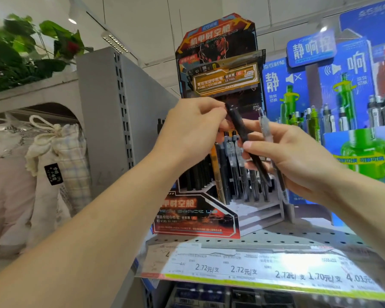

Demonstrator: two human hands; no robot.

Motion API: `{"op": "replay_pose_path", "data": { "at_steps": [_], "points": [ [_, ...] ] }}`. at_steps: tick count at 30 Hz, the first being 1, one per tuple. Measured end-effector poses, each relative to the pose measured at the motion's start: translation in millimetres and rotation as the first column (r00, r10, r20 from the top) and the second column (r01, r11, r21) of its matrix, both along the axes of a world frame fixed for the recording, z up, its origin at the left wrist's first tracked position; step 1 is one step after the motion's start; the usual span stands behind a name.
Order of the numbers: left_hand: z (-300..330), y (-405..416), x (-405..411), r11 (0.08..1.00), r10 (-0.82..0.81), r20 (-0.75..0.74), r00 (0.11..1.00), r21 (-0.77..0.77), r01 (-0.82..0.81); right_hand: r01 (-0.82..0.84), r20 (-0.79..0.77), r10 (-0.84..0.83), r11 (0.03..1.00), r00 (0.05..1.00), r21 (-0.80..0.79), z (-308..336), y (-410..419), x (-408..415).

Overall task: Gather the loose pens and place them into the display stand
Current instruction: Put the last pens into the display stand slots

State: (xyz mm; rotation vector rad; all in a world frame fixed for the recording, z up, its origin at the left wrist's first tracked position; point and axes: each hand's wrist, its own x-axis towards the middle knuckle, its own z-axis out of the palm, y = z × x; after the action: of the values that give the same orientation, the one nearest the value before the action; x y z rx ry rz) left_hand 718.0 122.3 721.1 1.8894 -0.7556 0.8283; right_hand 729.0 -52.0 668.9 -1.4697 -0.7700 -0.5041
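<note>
A red and black cardboard display stand [198, 216] sits on the shelf, with several dark pens [231, 174] standing in its slots. In front of it my left hand [191, 132] pinches the top end of a black pen [238, 125]. My right hand [287, 156] grips the lower part of that same black pen and also holds a clear pen [266, 130] upright between its fingers. Both hands are raised level with the stand's pen slots.
A blue display [342, 85] with green and white pens stands to the right. The perforated grey shelf [276, 238] carries price labels [242, 270] along its front edge. A grey shelf upright [111, 112] and cloth bags [53, 156] are at the left.
</note>
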Motion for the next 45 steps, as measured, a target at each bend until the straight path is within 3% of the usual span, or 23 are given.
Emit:
{"op": "replay_pose_path", "data": {
  "at_steps": [5, 8, 12, 15, 18, 25, 33, 36, 40, 43, 45],
  "points": [
    [-9, -7, 0, 0.998, 0.055, 0.101, 0.993, -0.019, -0.053, 0.160, 0.204, -0.143, 0.984, 0.969, -0.072, -1, 2, 0],
    [-9, -9, -3, 0.999, 0.006, 0.056, 0.998, -0.044, -0.003, 0.201, 0.244, -0.172, 0.974, 0.954, -0.103, -2, 4, -2],
    [10, 14, -7, 0.914, -0.155, 0.021, 0.988, -0.377, 0.151, 0.221, 0.211, -0.230, 0.973, 0.950, 0.065, 4, -1, -1],
    [22, 45, -6, 0.860, -0.070, 0.136, 0.988, -0.493, 0.129, 0.249, 0.196, -0.271, 0.960, 0.942, 0.129, 9, -6, 0],
    [21, 78, -4, 0.870, 0.129, 0.308, 0.943, -0.492, 0.041, 0.141, 0.106, -0.147, 0.988, 0.983, 0.066, 9, -4, 3],
    [-6, 103, 13, 0.895, 0.434, 0.383, 0.816, -0.291, -0.339, -0.006, 0.025, 0.003, 0.989, 1.000, 0.145, 5, 0, 9],
    [-5, 99, 18, 0.898, 0.438, 0.392, 0.809, -0.219, -0.381, -0.138, -0.095, 0.159, 0.970, 0.983, 0.203, 3, 1, 7],
    [-3, 99, 23, 0.885, 0.464, 0.365, 0.807, -0.141, -0.445, -0.097, -0.090, 0.117, 0.974, 0.989, 0.203, 2, 0, 2],
    [3, 95, 30, 0.780, 0.556, 0.272, 0.785, 0.154, -0.606, -0.056, -0.041, 0.059, 0.996, 0.997, 0.072, 2, 1, -6],
    [6, 92, 31, 0.703, 0.583, 0.225, 0.780, 0.340, -0.624, 0.141, 0.081, -0.144, 0.989, 0.986, 0.042, 2, 2, -9],
    [6, 94, 30, 0.692, 0.584, 0.206, 0.785, 0.379, -0.615, 0.247, 0.163, -0.255, 0.967, 0.953, 0.065, 3, 1, -8]
  ]
}}
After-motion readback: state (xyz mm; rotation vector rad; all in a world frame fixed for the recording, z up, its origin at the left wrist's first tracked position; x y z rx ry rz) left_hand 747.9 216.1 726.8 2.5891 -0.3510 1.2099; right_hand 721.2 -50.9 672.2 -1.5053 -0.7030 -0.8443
